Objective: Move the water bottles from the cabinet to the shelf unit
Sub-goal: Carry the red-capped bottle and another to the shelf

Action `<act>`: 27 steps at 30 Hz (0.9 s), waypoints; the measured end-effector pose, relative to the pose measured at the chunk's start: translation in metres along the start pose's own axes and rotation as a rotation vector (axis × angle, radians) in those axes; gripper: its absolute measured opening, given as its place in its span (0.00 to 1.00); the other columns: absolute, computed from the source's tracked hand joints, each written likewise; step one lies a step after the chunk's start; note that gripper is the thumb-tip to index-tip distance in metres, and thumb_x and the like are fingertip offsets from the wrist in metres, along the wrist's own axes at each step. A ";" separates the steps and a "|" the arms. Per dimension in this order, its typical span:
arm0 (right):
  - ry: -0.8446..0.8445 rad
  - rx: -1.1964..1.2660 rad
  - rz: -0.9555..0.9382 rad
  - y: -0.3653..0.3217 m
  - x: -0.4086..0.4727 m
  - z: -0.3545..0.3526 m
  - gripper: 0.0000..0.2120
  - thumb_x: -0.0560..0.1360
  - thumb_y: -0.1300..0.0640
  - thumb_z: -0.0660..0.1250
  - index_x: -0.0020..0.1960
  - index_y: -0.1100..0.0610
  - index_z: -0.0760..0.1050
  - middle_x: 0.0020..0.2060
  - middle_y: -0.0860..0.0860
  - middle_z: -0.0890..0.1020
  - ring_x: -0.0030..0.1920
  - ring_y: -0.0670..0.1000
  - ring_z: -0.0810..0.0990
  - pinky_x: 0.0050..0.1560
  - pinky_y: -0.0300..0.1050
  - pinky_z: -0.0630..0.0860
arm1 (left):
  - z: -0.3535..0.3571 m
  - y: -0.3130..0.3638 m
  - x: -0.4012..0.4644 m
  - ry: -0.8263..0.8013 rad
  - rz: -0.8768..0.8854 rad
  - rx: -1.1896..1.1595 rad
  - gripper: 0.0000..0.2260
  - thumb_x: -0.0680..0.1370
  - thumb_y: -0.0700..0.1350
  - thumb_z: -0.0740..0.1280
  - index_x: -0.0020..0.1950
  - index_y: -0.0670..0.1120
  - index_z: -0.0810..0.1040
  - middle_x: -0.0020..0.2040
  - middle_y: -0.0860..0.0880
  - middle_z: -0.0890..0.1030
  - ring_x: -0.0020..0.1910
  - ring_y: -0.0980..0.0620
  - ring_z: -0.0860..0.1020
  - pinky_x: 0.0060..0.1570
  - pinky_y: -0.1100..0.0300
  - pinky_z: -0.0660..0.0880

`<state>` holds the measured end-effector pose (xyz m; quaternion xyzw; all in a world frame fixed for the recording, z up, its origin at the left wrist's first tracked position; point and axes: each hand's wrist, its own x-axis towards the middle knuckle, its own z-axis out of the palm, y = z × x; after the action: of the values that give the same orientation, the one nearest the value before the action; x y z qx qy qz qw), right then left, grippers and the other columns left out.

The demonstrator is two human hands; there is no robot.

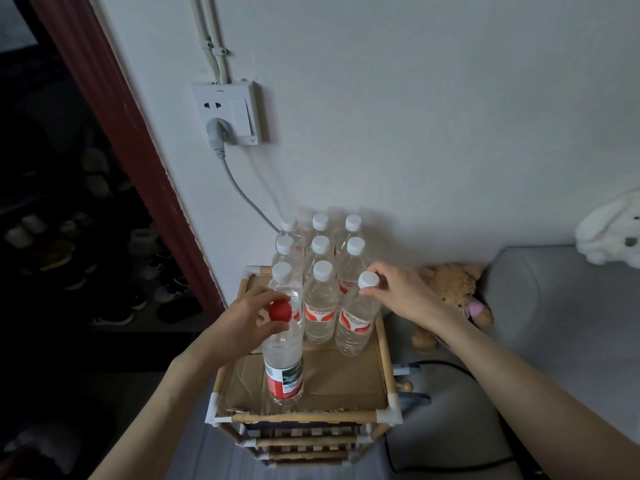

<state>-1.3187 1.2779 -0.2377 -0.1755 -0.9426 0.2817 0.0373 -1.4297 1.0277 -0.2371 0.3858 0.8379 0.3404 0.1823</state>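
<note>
Far left: dark doorway, shoes on the floor [104, 271] inside, red door frame [131, 150]. Wall socket [227, 112] with a grey plug and cable running down behind the bottles.

Shelf unit [384, 358], bamboo frame, cardboard sheet on the top tier. White-capped bottles [320, 271] stand in rows at the far end against the wall, three across, upright, packed touching. Eight of them stand untouched.

Left hand [242, 323] grips the red-capped bottle [284, 358] at the neck, fingers curled round just under the cap. Bottle is upright, near-left on the cardboard, base looks down on it or just about. It's a different brand from the rest, green and red label.

Right hand [398, 292] pinches the cap of a white-capped bottle [356, 320] on the right, front of the right column, upright, just beside its neighbours. Base looks seated.

Right of the shelf: teddy bear [453, 292] on a grey sofa [554, 323], white plush toy [613, 230] far right.

Progress: judging by count, most of the move looks done. Both hands look to be placing bottles now. Near half of the top tier has room. Cabinet isn't in view, so can't tell how many are left.
</note>
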 end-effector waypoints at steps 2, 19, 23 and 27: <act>-0.002 -0.007 -0.008 -0.001 -0.001 -0.001 0.13 0.72 0.50 0.68 0.53 0.53 0.73 0.49 0.49 0.80 0.48 0.49 0.77 0.49 0.44 0.75 | 0.000 0.003 0.000 0.039 -0.029 -0.034 0.14 0.69 0.43 0.73 0.52 0.53 0.75 0.49 0.55 0.78 0.48 0.57 0.77 0.54 0.57 0.76; -0.082 0.035 -0.009 -0.007 0.013 -0.001 0.15 0.75 0.54 0.65 0.61 0.51 0.70 0.53 0.53 0.79 0.54 0.53 0.77 0.57 0.49 0.73 | 0.016 0.016 0.005 0.112 0.070 0.155 0.11 0.74 0.47 0.67 0.53 0.50 0.70 0.49 0.57 0.72 0.47 0.54 0.74 0.46 0.62 0.72; -0.036 0.071 -0.026 -0.006 0.007 0.002 0.16 0.76 0.56 0.64 0.63 0.53 0.70 0.56 0.54 0.78 0.56 0.54 0.76 0.55 0.45 0.71 | 0.015 0.008 0.002 -0.106 0.144 0.010 0.13 0.73 0.43 0.68 0.54 0.57 0.74 0.51 0.59 0.75 0.52 0.60 0.72 0.53 0.64 0.69; 0.012 0.080 -0.028 -0.004 0.004 0.007 0.19 0.76 0.55 0.63 0.66 0.53 0.67 0.59 0.57 0.77 0.59 0.56 0.75 0.59 0.48 0.71 | 0.007 -0.001 -0.005 -0.200 0.103 -0.095 0.22 0.73 0.37 0.67 0.61 0.60 0.70 0.59 0.59 0.74 0.60 0.64 0.70 0.60 0.69 0.66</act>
<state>-1.3244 1.2726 -0.2415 -0.1623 -0.9326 0.3177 0.0540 -1.4229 1.0262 -0.2431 0.4514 0.7774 0.3485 0.2654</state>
